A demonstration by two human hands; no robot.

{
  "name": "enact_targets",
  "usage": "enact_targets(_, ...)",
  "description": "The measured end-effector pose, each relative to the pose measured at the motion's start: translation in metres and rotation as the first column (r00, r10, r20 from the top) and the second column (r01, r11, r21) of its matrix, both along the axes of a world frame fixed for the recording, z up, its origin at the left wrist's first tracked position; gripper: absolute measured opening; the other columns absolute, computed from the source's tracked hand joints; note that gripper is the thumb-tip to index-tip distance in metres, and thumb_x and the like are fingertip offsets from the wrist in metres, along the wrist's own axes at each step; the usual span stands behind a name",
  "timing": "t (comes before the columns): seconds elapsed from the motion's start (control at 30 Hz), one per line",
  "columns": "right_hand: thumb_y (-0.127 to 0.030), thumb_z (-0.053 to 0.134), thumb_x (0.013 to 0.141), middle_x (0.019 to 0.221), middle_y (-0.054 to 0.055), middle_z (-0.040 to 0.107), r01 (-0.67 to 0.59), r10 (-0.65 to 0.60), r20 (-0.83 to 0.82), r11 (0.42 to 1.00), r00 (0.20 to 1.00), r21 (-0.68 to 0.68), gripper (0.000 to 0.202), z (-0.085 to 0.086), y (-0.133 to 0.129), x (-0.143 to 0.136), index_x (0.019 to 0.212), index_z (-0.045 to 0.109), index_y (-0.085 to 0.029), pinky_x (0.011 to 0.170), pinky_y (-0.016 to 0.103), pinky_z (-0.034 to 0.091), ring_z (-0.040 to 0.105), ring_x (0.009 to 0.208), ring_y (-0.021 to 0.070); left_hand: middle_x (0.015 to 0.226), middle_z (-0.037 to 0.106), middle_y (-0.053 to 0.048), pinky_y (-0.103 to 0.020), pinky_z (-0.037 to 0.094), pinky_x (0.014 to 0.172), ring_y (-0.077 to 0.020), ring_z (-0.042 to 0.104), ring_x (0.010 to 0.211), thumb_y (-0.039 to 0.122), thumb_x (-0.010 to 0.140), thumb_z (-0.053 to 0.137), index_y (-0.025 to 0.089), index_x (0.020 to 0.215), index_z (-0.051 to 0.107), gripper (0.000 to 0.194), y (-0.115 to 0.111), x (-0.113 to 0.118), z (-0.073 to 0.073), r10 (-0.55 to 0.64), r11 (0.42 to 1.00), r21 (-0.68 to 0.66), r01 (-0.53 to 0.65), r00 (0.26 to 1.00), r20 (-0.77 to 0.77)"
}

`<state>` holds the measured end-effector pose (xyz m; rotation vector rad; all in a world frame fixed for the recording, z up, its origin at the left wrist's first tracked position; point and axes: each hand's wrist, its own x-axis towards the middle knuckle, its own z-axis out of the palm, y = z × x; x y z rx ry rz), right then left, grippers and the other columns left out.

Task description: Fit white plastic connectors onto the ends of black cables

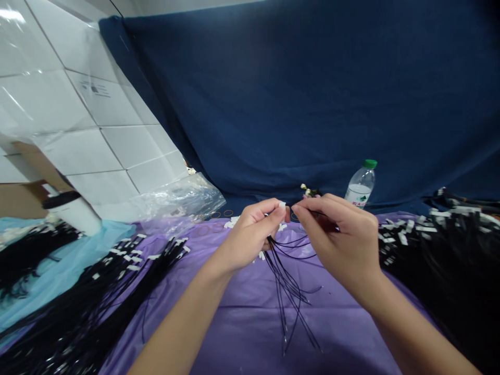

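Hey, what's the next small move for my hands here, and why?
Probably ease the right hand in to the white tab: the left hand pinches that tab above the dangling black cords, and the right hand's pinched fingertips sit close by, slightly apart. Whether they grip a cord is unclear.

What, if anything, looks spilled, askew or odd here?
The white cup leans left and the bottle right, which looks odd, though the camera's view may cause that. No spill shows; black cords hang from the left hand.
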<state>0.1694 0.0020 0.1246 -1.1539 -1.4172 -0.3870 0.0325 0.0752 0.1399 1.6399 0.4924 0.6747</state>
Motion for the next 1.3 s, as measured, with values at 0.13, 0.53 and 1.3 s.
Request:
enact_targets(0.13, -0.014, 0.064, 0.082, 0.061, -0.003, 0.060, -0.003, 0.003, 0.000, 1.000, 1.000, -0.015, 0.009, 0.001, 0.001, 0.001, 0.075, 0.068, -0.017, 0.051, 0.021, 0.038, 0.049, 0.052, 0.0062, 0.052, 0.026, 0.007, -0.016, 0.017, 0.039, -0.0058, 0.021, 0.043, 0.046, 0.089, 0.050, 0.020, 0.073, 0.049, 0.030, 0.000, 0.000, 0.000, -0.024, 0.999, -0.045, 0.026, 0.999, 0.040)
enact_targets(0.53, -0.019, 0.063, 0.084, 0.073, -0.001, 0.062, -0.021, 0.050, 0.180, 0.987, 0.982, -0.158, 0.003, 0.011, -0.020, -0.002, 0.085, 0.065, -0.020, 0.059, 0.024, 0.043, 0.055, 0.063, 0.0101, 0.052, 0.030, 0.009, -0.013, 0.017, 0.036, -0.0024, 0.016, 0.038, 0.040, 0.091, 0.047, 0.019, 0.082, 0.052, 0.023, 0.008, 0.001, 0.003, 0.314, 0.936, -0.212, -0.281, 0.938, 0.143)
enact_targets(1.3, -0.019, 0.050, 0.086, 0.063, -0.005, 0.058, -0.363, 0.337, -0.158, 0.721, 0.928, -0.591, 0.015, -0.003, -0.001, -0.009, 0.074, 0.059, -0.018, 0.047, 0.021, 0.033, 0.047, 0.052, 0.0068, 0.053, 0.028, 0.009, -0.011, 0.019, 0.035, -0.0021, 0.016, 0.040, 0.037, 0.090, 0.051, 0.017, 0.082, 0.053, 0.021, 0.004, 0.004, 0.002, 0.333, 0.909, -0.312, -0.277, 0.932, 0.144)
